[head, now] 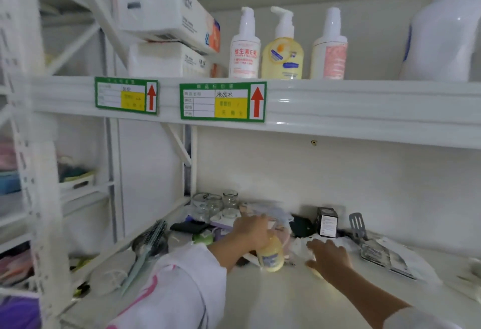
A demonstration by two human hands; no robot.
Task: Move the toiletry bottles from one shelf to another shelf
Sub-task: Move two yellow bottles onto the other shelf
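- The lower shelf (273, 300) has a bare white stretch across the lower centre of the frame, in front of both hands; the clutter sits toward its back, against the wall.
- The upper shelf (338, 104) crosses the middle of the frame, and there is open room on it between the pink-labelled bottle (329, 50) and the large white bottle (442, 31) at the upper right.
- Standing upright on the upper shelf, centre top: a white pump bottle with red lettering (244, 50), a yellow pump bottle (282, 52) just beside it, then the pink-labelled one.
- Stacked tissue packs (166, 29) fill the upper left of that shelf.
- The left hand (251, 229) has its fingers wrapped around the top of a small yellow bottle (270, 255) at lower centre; the bottle stands nearly upright, long axis vertical, base at or just above the lower shelf.
- The right hand (329, 255) lies palm down with fingers spread on crumpled white wrapping, just right of the bottle.
- Behind the hands: glass jars (216, 202), a black box (326, 222), a slotted spatula (358, 227); a hairbrush (153, 240) lies left.
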